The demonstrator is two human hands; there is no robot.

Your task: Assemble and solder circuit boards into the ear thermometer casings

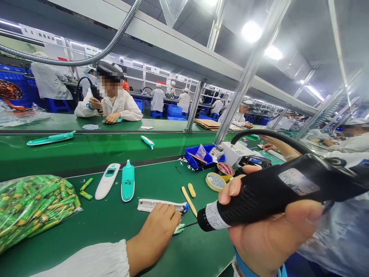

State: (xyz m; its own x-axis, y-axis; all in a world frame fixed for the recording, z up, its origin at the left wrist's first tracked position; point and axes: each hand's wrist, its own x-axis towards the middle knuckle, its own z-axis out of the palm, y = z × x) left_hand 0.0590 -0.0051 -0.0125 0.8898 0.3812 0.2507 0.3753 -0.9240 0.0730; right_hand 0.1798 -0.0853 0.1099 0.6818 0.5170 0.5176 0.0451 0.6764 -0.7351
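Note:
My right hand (268, 231) is wrapped round a black electric screwdriver (259, 196), its thin bit pointing left. The bit's tip meets a small green circuit board (179, 229), which pokes out beneath my left hand (157, 227). The fingers of my left hand are curled down over the board and hide most of it. Just behind those fingers lies an open white thermometer half-shell (147, 205) with a blue part (184, 208) at its right end. Farther back rest a white thermometer (107, 181) with a small display and a turquoise thermometer housing (127, 181).
A clear bag of green batteries (34, 207) lies left, with loose batteries (86, 188) beside it. Two yellow sticks (188, 200), a tape ring of screws (215, 181), a blue bin (198, 157) and a white box (235, 154) stand right. A co-worker (112, 96) sits across the green belt (115, 150).

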